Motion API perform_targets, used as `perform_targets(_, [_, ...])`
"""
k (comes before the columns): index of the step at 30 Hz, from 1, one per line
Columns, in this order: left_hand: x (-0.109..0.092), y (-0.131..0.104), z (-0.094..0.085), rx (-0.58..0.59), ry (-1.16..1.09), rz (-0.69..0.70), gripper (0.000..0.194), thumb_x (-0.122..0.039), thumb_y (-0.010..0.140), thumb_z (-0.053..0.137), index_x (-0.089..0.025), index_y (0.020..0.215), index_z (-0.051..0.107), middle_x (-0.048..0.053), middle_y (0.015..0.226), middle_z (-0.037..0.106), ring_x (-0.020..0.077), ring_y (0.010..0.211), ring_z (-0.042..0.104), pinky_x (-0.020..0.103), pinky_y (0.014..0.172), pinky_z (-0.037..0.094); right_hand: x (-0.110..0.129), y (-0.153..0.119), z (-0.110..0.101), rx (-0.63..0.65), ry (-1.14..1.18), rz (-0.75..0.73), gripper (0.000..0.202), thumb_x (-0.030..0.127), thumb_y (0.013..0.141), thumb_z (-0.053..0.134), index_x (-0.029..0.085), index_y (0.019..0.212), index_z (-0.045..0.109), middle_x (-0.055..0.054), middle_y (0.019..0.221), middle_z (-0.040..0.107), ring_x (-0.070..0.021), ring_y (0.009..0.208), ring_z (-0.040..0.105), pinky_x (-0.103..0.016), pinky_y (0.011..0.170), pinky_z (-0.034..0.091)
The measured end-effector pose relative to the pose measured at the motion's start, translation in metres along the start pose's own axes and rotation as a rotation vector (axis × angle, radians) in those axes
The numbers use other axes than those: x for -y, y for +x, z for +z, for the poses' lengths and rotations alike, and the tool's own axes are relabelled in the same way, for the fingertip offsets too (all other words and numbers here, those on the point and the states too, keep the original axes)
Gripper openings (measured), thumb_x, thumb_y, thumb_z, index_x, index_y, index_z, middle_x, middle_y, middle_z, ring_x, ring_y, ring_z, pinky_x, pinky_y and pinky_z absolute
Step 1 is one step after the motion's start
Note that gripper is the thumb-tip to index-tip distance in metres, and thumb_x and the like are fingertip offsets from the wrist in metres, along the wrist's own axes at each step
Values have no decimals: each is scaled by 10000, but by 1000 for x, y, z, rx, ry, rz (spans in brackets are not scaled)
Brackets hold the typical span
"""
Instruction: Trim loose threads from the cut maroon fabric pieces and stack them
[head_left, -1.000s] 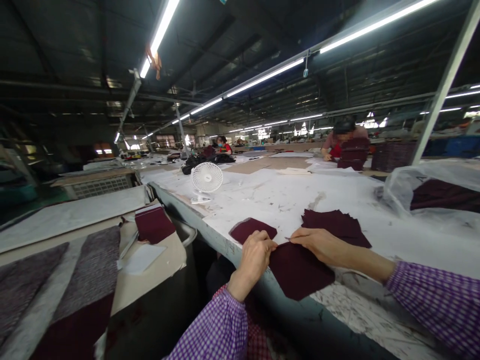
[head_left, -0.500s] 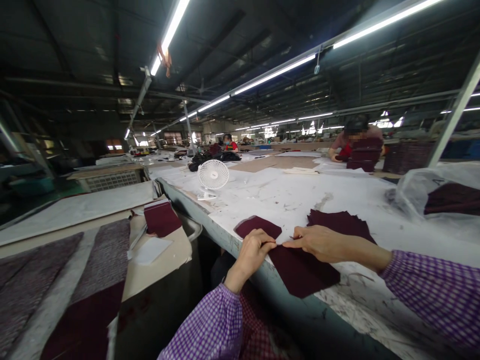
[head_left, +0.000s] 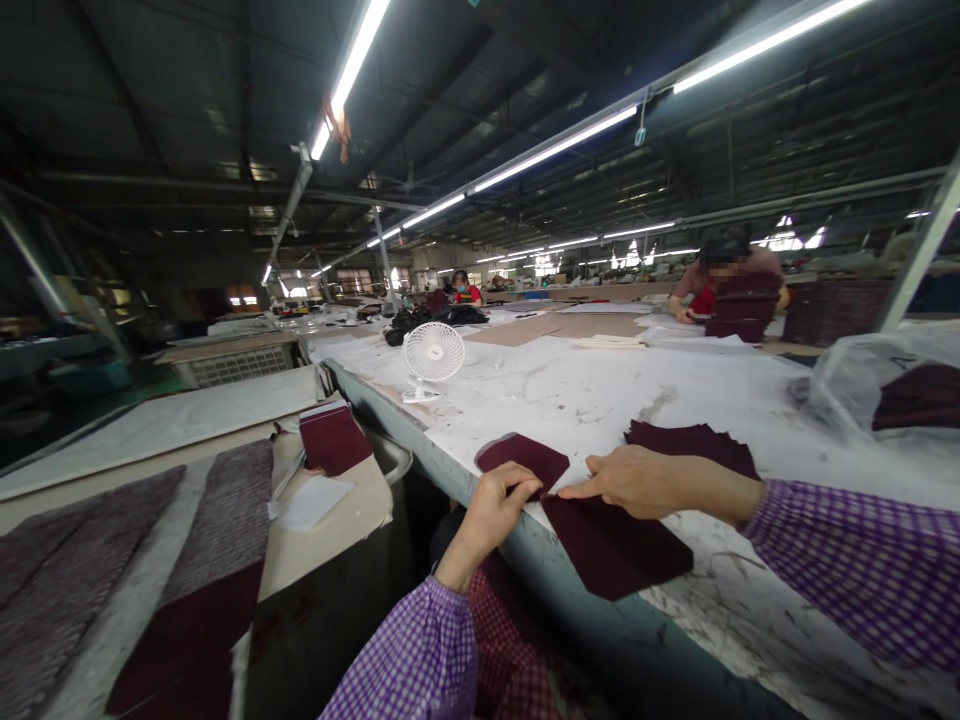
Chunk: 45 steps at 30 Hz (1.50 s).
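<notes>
Near the centre, a maroon piece [head_left: 523,455] is laid on the worktop [head_left: 517,385]. Below it, the left hand [head_left: 491,515] is bent, its fingers drawn narrow; whether cloth is gripped cannot be told. At lower centre, a dark panel [head_left: 619,555] is seemingly left mid-work, its upper-left corner touched by the right hand's [head_left: 645,482] outstretched forefinger, the others curled. Behind, a fanned pile [head_left: 694,445] is partly hidden; whether it is finished cannot be told.

Cut fabric panel [head_left: 619,550]: plain dark maroon. Smaller fabric piece [head_left: 525,453]: burgundy, greyish along one edge. Fabric stack [head_left: 694,443]: dark maroon. Sleeves [head_left: 847,560]: purple-and-white gingham. Lower garment [head_left: 506,630]: red-and-dark check. Tabletop [head_left: 517,380]: white, grey-smudged. Table side [head_left: 652,625]: blue-grey, dark-scuffed. Desk fan [head_left: 433,352]: white. Textured cloth strip [head_left: 225,510]: mottled grey and maroon. Plastic bag [head_left: 847,385]: whitish, see-through.
</notes>
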<state>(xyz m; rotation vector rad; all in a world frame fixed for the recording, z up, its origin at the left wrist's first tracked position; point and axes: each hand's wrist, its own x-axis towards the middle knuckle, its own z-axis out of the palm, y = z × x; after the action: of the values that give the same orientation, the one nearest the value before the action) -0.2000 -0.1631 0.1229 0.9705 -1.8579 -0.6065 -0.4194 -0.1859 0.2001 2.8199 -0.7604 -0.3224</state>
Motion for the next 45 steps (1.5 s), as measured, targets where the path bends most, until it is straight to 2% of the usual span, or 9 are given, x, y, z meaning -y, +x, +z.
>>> perform_targets(11, [-2,0,0,19,98,37,155,-90,784,514,-154,681,610,36,836,618,153,821,543,276,787,416,7,6,-11,9,-92,-58,699,-10,722,431,339,1324,489,-39,721,599,-122,531,483,-237,531,316])
perform_targets(18, [12,1,1,-58,51,-63,187,-163,828,487,-166,956,623,57,969,622,167,871,560,295,797,449,25,6,-6,-62,-180,23,620,55,815,447,340,1366,430,-79,821,620,-159,618,549,-255,552,356])
perform_targets(22, [8,5,9,-38,280,-71,281,-188,806,530,-143,1073,605,101,1102,583,224,1013,517,348,865,437,23,0,10,-129,48,230,478,215,863,508,285,1333,458,-118,1052,594,-222,829,574,-366,747,431])
perform_targets(25, [1,8,12,6,407,-74,291,-264,805,561,-100,1036,630,121,1063,581,253,1041,488,379,919,408,18,-1,10,-96,345,284,301,220,815,564,189,1113,595,-83,940,614,-226,896,548,-371,831,417])
perform_targets(31, [-11,9,12,70,528,-95,349,-330,796,576,-82,1033,639,114,1043,576,250,1010,475,375,940,385,-33,-22,0,-140,527,254,126,194,815,507,173,907,590,-27,869,624,-141,756,552,-238,676,429])
perform_targets(37, [-17,19,17,102,715,-108,229,-222,818,496,-119,957,646,99,997,594,256,975,493,373,899,398,-109,-72,38,-266,449,767,433,178,772,518,150,1204,503,-120,1047,633,-233,946,591,-350,843,433])
perform_targets(41, [-18,23,22,83,789,-96,252,-106,826,392,-128,874,638,105,943,613,258,939,514,370,825,419,-118,-83,58,-333,366,926,570,166,665,602,109,1223,503,-244,1273,496,-395,1199,431,-552,975,297])
perform_targets(43, [-19,17,26,13,709,-84,258,-79,825,375,-133,845,626,95,890,619,243,908,525,361,809,420,-114,-76,56,-382,368,925,497,219,720,568,130,1206,512,-228,1352,430,-385,1269,352,-559,1014,251])
perform_targets(45, [-23,6,33,-44,559,-42,237,-69,822,390,-146,832,613,74,850,619,221,875,532,344,794,421,-105,-62,49,-390,430,876,354,314,840,445,147,1137,542,-196,1254,533,-316,1182,475,-487,974,357])
